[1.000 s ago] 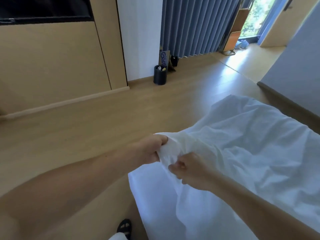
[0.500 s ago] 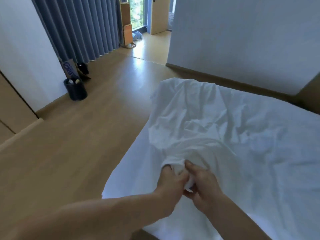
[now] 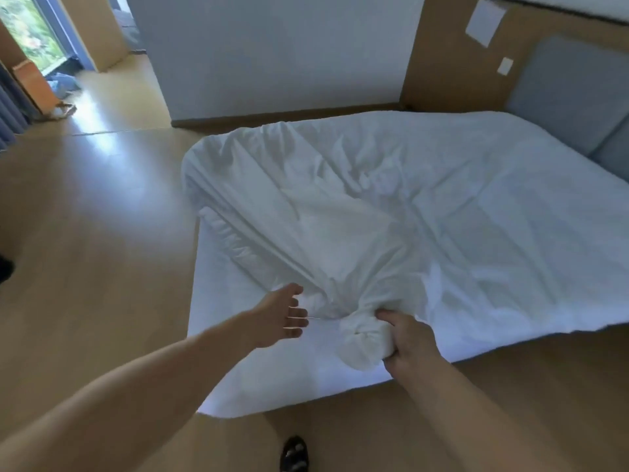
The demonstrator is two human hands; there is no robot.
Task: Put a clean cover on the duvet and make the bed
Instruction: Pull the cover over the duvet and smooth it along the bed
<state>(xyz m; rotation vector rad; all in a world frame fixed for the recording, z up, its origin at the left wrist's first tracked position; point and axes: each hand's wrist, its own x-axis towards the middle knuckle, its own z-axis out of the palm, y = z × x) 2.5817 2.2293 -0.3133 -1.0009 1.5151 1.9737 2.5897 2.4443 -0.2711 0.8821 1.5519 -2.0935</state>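
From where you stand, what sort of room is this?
Most likely a bedroom: rumpled white bedding lies spread wide, a grey padded headboard stands at its far end, and a light wooden floor runs alongside it.

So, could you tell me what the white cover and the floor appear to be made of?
The white cover looks like woven fabric, probably cotton, matte: it creases and bunches softly. The floor looks like wood or laminate, smooth and semi-glossy: window light reflects off it.

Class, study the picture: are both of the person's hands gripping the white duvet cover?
No, only the right hand grips a bunched corner of the duvet cover; the left hand is open, holding nothing.
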